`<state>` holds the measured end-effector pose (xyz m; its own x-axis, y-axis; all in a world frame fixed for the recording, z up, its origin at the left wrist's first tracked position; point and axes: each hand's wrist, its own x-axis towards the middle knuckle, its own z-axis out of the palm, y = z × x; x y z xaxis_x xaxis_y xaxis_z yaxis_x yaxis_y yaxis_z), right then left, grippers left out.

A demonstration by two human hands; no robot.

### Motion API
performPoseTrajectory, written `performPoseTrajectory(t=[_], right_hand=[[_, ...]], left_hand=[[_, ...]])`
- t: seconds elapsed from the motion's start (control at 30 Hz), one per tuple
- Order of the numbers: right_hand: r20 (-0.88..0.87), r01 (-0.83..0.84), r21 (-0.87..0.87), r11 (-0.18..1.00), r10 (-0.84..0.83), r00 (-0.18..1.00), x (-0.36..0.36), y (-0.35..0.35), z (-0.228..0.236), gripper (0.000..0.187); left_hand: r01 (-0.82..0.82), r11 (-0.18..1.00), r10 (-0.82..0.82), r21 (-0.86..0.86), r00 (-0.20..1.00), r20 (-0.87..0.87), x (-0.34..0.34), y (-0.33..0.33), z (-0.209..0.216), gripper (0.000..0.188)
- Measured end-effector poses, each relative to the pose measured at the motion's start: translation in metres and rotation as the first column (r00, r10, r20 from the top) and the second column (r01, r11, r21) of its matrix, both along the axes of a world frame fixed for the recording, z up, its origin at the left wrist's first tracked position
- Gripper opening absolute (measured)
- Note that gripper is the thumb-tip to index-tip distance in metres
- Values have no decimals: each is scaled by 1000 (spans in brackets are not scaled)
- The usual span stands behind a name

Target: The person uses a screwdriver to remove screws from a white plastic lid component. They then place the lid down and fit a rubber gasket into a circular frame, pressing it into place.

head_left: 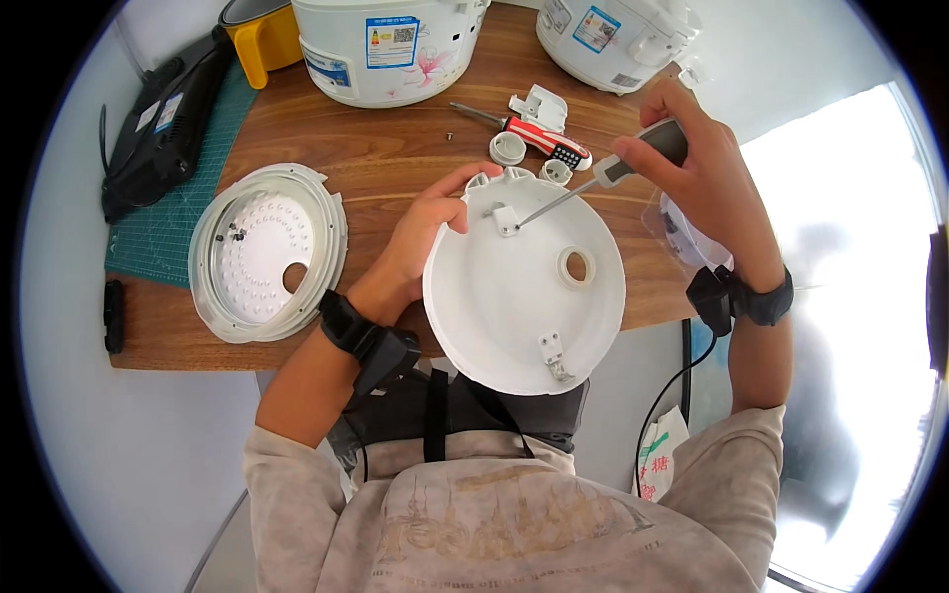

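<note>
My left hand (428,222) grips the upper left rim of a white round rice cooker lid shell (494,296), its hollow inside facing up. My right hand (692,153) is closed around the grey handle of a screwdriver (568,205). The screwdriver slants down to the left, its tip at a small white bracket (506,219) near the shell's top edge. Whether the tip sits in a screw is too small to tell. A second bracket with a metal piece (553,356) is fixed near the bottom edge. A round collared hole (576,266) lies right of centre.
A round inner lid (336,237) with small dark screws (235,233) lies left. Beyond the shell are a red screwdriver (539,138), white caps (507,149) and a white plastic part (542,107). Two rice cookers (395,54) stand at the back, near a yellow-handled pot (255,49) and green cutting mat (158,252).
</note>
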<state>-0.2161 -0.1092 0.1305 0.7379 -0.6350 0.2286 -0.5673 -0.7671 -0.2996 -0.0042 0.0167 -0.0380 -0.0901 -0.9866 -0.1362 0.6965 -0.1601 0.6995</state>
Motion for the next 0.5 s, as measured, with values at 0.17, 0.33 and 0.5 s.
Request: performPoseTrajectory(t=[0.17, 0.33, 0.5], right_hand=[[-25, -44, 55, 998, 45, 999, 0, -3, 6, 35], [-107, -22, 67, 997, 29, 994, 0, -1, 12, 27], [-68, 15, 153, 988, -4, 998, -21, 14, 9, 17]], left_hand=[[9, 1000, -10, -8, 1000, -6, 1, 0, -1, 71], [13, 1000, -13, 19, 1000, 28, -1, 1, 8, 71], [-12, 1000, 11, 28, 999, 50, -1, 2, 10, 72]])
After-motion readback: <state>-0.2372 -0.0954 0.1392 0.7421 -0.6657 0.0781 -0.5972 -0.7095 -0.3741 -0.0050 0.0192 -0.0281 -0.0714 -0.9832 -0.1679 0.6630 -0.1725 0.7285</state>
